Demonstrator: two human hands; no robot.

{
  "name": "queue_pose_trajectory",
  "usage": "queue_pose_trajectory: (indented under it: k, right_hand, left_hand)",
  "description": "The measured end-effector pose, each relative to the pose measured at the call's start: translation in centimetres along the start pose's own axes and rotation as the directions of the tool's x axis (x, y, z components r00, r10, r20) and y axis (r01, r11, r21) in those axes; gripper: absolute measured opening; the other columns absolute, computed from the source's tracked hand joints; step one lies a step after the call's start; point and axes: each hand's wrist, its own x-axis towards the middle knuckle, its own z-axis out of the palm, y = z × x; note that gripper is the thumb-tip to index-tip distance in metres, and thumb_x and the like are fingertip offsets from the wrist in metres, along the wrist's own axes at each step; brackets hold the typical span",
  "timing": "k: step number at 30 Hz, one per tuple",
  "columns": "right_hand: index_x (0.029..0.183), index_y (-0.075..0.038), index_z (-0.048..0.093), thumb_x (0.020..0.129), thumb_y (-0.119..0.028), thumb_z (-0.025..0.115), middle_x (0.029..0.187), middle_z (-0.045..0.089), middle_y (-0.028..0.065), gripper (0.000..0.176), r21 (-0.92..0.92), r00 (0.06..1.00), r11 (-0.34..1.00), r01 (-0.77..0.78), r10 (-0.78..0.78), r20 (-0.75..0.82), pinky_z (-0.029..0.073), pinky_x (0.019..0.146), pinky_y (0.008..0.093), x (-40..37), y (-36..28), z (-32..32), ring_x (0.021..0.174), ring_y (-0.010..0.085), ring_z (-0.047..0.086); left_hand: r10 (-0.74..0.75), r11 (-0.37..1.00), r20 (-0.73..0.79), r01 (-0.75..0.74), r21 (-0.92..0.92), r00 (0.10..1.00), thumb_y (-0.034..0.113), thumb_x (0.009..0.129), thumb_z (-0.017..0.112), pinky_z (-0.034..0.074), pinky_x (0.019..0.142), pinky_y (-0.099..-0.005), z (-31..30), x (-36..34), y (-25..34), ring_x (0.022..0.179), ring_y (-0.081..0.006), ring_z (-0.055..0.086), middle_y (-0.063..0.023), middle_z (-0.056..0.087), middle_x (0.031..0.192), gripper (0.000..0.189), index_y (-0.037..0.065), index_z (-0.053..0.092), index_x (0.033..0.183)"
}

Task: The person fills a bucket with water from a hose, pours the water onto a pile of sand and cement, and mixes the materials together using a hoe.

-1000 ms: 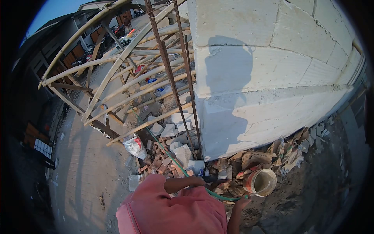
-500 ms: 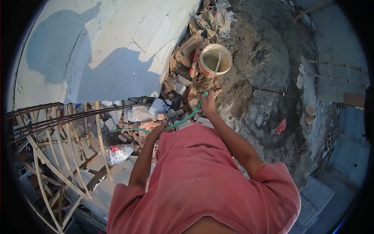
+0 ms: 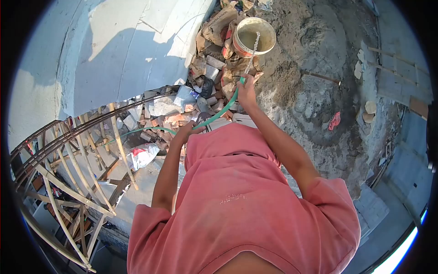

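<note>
At upper centre the right hand [image 3: 247,93] closes its fingers round the green hose [image 3: 219,114] near its mouth, a grip that probably keeps the water stream [image 3: 256,44] pointed into the bucket [image 3: 242,48], beside crumpled sacks [image 3: 219,26]. Left of centre, the left hand [image 3: 184,133] curls round the hose, seemingly bearing its slack above the rubble [image 3: 164,106]; its fingertips are partly hidden.

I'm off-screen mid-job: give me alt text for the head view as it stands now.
The right hand grips a green hose near its end, sending a jet of water into a bucket, while the left hand holds the hose further back. Paper bags and rubble lie left of the bucket, beside a pale wall.
</note>
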Motion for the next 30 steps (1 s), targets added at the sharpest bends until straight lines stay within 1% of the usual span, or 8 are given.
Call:
queue_pose_trajectory:
  k: [3,5,8,10,12,19,25,30]
  right_hand:
    - [0.12,-0.005,0.027,0.093,-0.007,0.04,0.073,0.054,0.0114,0.03,-0.008,0.999,0.999,-0.033,0.033,-0.021,0.049,0.044,0.0339,-0.3,-1.0,0.0,0.052,0.0213,0.059]
    - [0.115,-0.005,0.029,0.094,-0.009,0.041,0.071,0.055,0.0112,0.025,-0.041,0.998,0.997,-0.065,0.064,-0.026,0.049,0.048,0.0355,-0.4,-1.8,0.0,0.051,0.0208,0.058]
    - [0.122,-0.006,0.027,0.093,-0.009,0.04,0.071,0.056,0.0108,0.031,-0.04,0.998,0.999,-0.005,0.002,-0.056,0.047,0.043,0.0337,0.1,-0.8,-0.2,0.052,0.021,0.059]
    - [0.122,-0.006,0.027,0.094,-0.009,0.04,0.07,0.056,0.0109,0.031,-0.022,0.997,0.997,-0.077,0.076,-0.028,0.048,0.043,0.0343,-0.2,-1.4,0.0,0.051,0.021,0.059]
    - [0.12,-0.006,0.029,0.094,-0.008,0.04,0.069,0.056,0.0111,0.029,-0.004,0.997,0.997,-0.073,0.073,-0.039,0.048,0.046,0.0352,0.0,-1.0,0.0,0.051,0.0213,0.059]
    - [0.119,-0.006,0.03,0.093,-0.007,0.041,0.067,0.055,0.0116,0.028,0.009,0.996,0.997,-0.079,0.079,-0.038,0.049,0.047,0.036,0.3,0.0,-0.1,0.05,0.0219,0.059]
    - [0.118,-0.007,0.031,0.093,-0.007,0.041,0.068,0.054,0.0115,0.028,0.044,0.997,0.996,-0.075,0.076,-0.032,0.049,0.045,0.0362,0.1,0.2,-0.3,0.05,0.0215,0.059]
    - [0.119,-0.007,0.03,0.092,-0.007,0.04,0.068,0.053,0.0112,0.028,0.059,0.997,0.996,-0.066,0.068,-0.031,0.048,0.045,0.0358,0.1,0.6,-0.3,0.05,0.0212,0.058]
  left_hand:
    - [-0.015,1.0,0.028,0.015,0.017,0.999,0.058,0.078,0.062,0.046,0.083,-0.0392,-0.3,-0.3,0.9,0.098,-0.0318,0.061,-0.0246,0.062,0.105,0.075,-0.005,0.052,0.117]
    - [-0.052,0.998,-0.05,0.054,0.044,0.997,0.057,0.078,0.062,0.046,0.082,-0.039,0.2,0.2,0.5,0.097,-0.0302,0.061,-0.0235,0.062,0.105,0.072,-0.004,0.053,0.115]
    - [-0.049,0.999,-0.004,0.049,-0.022,0.999,0.056,0.079,0.062,0.046,0.081,-0.0387,-0.2,-0.3,1.2,0.096,-0.0291,0.061,-0.0229,0.062,0.104,0.069,-0.004,0.054,0.112]
    - [-0.039,0.999,-0.006,0.039,-0.02,0.999,0.056,0.079,0.062,0.046,0.081,-0.0384,0.1,-0.1,1.1,0.095,-0.0285,0.061,-0.0226,0.062,0.103,0.068,-0.003,0.054,0.111]
    - [-0.035,0.999,-0.034,0.035,0.004,0.999,0.055,0.08,0.061,0.047,0.079,-0.0375,0.1,-0.3,1.3,0.092,-0.0275,0.062,-0.0216,0.063,0.1,0.065,-0.003,0.055,0.108]
    - [-0.038,0.998,-0.022,0.039,0.053,0.999,0.056,0.081,0.059,0.048,0.078,-0.039,0.0,0.2,0.8,0.09,-0.0296,0.063,-0.0221,0.065,0.095,0.066,-0.004,0.056,0.109]
    - [0.005,0.996,-0.019,-0.003,0.085,1.0,0.055,0.082,0.059,0.048,0.08,-0.0399,0.0,-0.1,0.9,0.095,-0.0317,0.063,-0.0254,0.062,0.103,0.068,-0.005,0.053,0.113]
    - [-0.026,0.998,-0.024,0.027,0.052,0.999,0.052,0.083,0.061,0.047,0.08,-0.0395,0.0,0.2,0.5,0.094,-0.0316,0.062,-0.0259,0.062,0.103,0.065,-0.005,0.053,0.113]
